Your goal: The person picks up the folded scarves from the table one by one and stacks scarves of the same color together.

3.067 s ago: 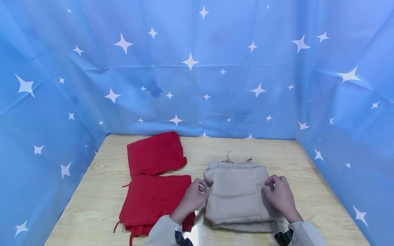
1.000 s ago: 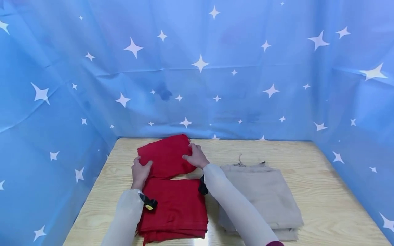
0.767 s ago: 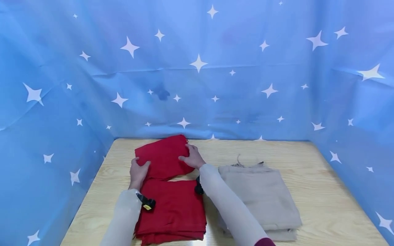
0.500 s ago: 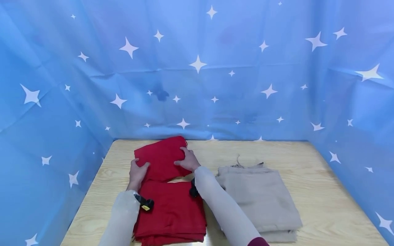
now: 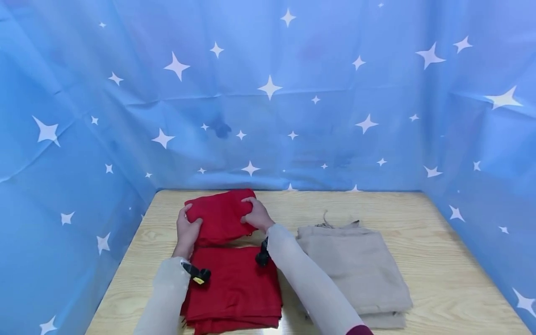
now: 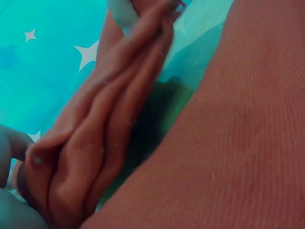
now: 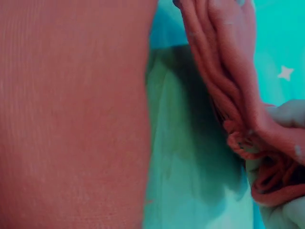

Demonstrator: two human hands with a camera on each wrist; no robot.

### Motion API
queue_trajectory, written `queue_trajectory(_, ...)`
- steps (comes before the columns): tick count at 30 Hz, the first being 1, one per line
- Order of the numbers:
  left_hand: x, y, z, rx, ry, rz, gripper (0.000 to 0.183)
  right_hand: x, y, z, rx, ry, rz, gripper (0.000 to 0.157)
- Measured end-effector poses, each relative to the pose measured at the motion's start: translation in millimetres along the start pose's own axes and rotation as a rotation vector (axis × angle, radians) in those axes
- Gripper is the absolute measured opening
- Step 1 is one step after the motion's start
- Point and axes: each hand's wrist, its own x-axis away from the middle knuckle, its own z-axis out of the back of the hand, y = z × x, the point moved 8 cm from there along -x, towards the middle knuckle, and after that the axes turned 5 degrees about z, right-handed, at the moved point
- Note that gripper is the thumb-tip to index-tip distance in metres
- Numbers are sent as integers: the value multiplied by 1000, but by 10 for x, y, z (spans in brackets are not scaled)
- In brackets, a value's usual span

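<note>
In the head view a folded red scarf (image 5: 219, 216) is at the far left of the table, between both hands. My left hand (image 5: 187, 231) grips its left end and my right hand (image 5: 254, 216) its right end, thumbs on the near side. The left wrist view shows the scarf's bunched layers (image 6: 86, 157) beside the left fingers (image 6: 19, 212). In the right wrist view, its layers (image 7: 233, 62) and a bit of fringe hang over a shadow, with right fingers (image 7: 288, 214) around the end. Nearer me lies a second folded red scarf (image 5: 234, 284), under the wrists.
A folded grey scarf (image 5: 360, 270) with a fringed far edge lies on the right, partly behind the right sleeve (image 5: 307, 279). The wooden table (image 5: 452, 279) is enclosed by a blue star-patterned curtain (image 5: 318, 116) at the back and sides.
From the grey scarf, both hands have moved left to the far red scarf. Over the last half second they have gripped its ends and raised it, its near edge lifting.
</note>
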Motion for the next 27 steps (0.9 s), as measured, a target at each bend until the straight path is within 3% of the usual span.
queue_trajectory(6,35,81,42,29,-33,-32,63,86,-130,39,-55,21,21,62)
queue_trajectory(14,167,275,87,-7,-66,-117,62,362,-292,130,-84,74,80,58)
queue_trajectory(21,473,343,160,-25,-126,-98,64,737,-401,193,-92,86,125,60)
queue_trajectory(27,779,422,132,-45,-168,-146,65,1120,-487,283,-78,138,189,53)
